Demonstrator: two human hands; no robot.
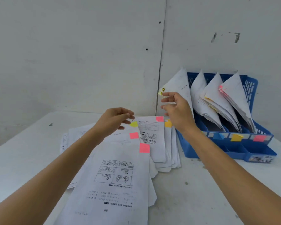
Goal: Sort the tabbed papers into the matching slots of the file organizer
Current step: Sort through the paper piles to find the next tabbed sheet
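**Q:** State the condition of each hand.

**A:** Right hand [178, 111]: fingers spread and relaxed, gripping nothing. Its index fingertip sits just beside the yellow tab [160, 93] of a sheet [177, 85] that stands in the leftmost slot of the blue file organizer [234, 150]. Contact with the tab cannot be confirmed. Left hand [113, 119]: fingers loosely curled, holding nothing, above the paper pile [120, 176].

**Q:** Locate the tabbed papers.

**A:** The pile lies fanned on the white table [23, 151], under the left hand and alongside the left forearm. A yellow-green tab [133, 124] shows just off the left fingertips. Pink tabs [134, 135] lie below that hand, and an orange tab [168, 123] lies just left of the right wrist.

**Q:** Describe the organizer.

**A:** It stands behind and to the right of the right hand. Four paper bundles lean in its slots. The bundle farthest from the hand [234, 91] carries pink tabs. On the front rail, right of the right forearm, are a blue label [217, 136], a yellow label [236, 137] and a pink label [259, 138]. The forearm hides the leftmost slot's label.
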